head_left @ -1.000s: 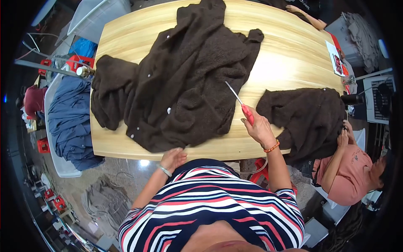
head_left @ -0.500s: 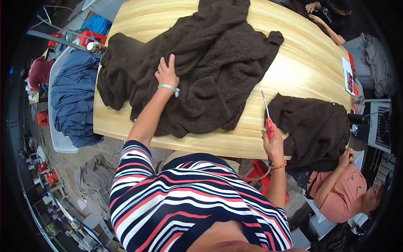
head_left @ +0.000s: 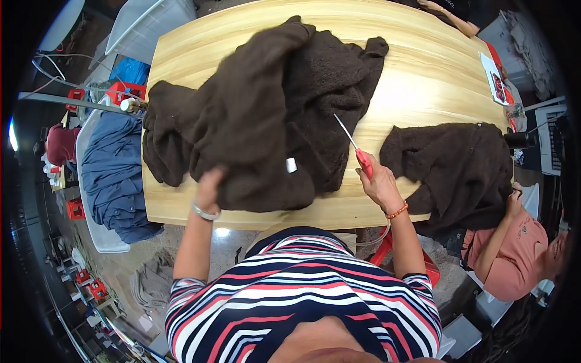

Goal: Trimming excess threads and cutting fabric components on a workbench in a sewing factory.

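Garment work on a wooden table [head_left: 423, 66]: big dark brown fleece garment [head_left: 272, 115] lies heaped across the middle-left of the top, partly folded over itself, small white tag [head_left: 291, 165] showing near its front edge. Left hand [head_left: 209, 184] is closed on the garment's near-left hem, fabric bunched over the fingers. Right hand [head_left: 378, 184] is wrapped round red-handled scissors [head_left: 354, 147], blades look shut, tips aimed up and left, onto the garment's right edge. So garment sits left of and beyond the right hand; scissors' long axis runs diagonal, handle near the body, point toward the cloth. Left hand is the one actually on the cloth, right w/ tool just beside it. Second brown fleece piece [head_left: 454, 169] lies right of the scissors, draped off the table edge, well apart from the left hand. Another person in a pink top [head_left: 514, 254] sits at the right corner; blue cloth pile [head_left: 115, 169] off the table's left.
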A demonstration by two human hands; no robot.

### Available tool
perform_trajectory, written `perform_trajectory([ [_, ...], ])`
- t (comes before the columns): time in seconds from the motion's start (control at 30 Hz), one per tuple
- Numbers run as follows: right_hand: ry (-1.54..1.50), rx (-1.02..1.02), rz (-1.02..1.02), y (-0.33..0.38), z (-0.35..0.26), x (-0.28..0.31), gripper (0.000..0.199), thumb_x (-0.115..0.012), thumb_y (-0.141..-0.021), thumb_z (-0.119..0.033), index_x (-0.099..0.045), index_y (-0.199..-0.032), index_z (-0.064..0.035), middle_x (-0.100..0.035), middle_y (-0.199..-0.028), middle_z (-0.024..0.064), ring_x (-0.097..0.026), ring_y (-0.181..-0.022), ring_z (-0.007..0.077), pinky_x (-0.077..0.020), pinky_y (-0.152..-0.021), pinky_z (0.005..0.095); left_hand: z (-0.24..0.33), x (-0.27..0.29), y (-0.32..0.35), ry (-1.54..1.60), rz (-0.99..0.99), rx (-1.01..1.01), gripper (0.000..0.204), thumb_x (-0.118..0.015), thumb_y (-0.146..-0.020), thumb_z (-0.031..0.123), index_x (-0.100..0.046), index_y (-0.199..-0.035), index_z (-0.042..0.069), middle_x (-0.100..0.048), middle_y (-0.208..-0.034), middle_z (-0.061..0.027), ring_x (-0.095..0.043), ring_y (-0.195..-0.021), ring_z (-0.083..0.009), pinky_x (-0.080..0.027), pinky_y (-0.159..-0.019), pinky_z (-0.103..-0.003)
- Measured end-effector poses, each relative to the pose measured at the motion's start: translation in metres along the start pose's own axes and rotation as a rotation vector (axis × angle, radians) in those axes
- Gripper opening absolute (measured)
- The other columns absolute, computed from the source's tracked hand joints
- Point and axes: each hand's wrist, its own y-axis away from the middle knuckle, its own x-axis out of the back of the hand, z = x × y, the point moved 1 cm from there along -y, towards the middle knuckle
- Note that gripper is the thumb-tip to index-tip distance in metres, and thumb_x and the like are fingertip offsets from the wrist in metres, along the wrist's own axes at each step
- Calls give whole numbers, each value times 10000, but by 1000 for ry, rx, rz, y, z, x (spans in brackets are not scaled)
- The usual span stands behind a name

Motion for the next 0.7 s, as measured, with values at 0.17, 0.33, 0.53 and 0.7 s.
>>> perform_trajectory([
  [0.17, 57, -50, -67, -3, 5, -12, 459, -597, -861, -201, -472, -1298, -132, -631, -965, 260, -587, -904, 470, -471, -809, 507, -82, 9, 15, -1322, 195, -366, 598, -730, -745, 152, -498, -1278, 15, -537, -1185, -203, -518, -1072, -366, -419, -937, -411],
  [0.33, 81, 11, -59, -5, 12, -30, 473, -590, -863, -185, -453, -1316, -183, -638, -858, 258, -607, -833, 464, -482, -749, 521, -46, -117, -16, -1466, -52, -958, 700, -738, -718, 195, -448, -1351, 121, -497, -1236, -176, -489, -1126, -358, -384, -957, -455],
  [0.53, 45, 15, -30, -3, -2, -23, 457, -590, -865, -177, -471, -1306, -178, -630, -865, 268, -607, -829, 460, -481, -740, 518, -18, -106, -174, -1694, 252, -560, 538, -679, -753, 206, -545, -1270, 135, -565, -1252, -176, -576, -1066, -347, -491, -878, -402],
  [0.7, -41, -94, 18, 14, 25, -12, 457, -590, -871, -154, -471, -1313, -167, -627, -898, 274, -598, -870, 464, -482, -736, 505, 47, 17, -183, -939, 514, -611, 322, -661, -862, 265, -655, -983, -34, -681, -851, -160, -620, -774, -184, -490, -747, -311],
])
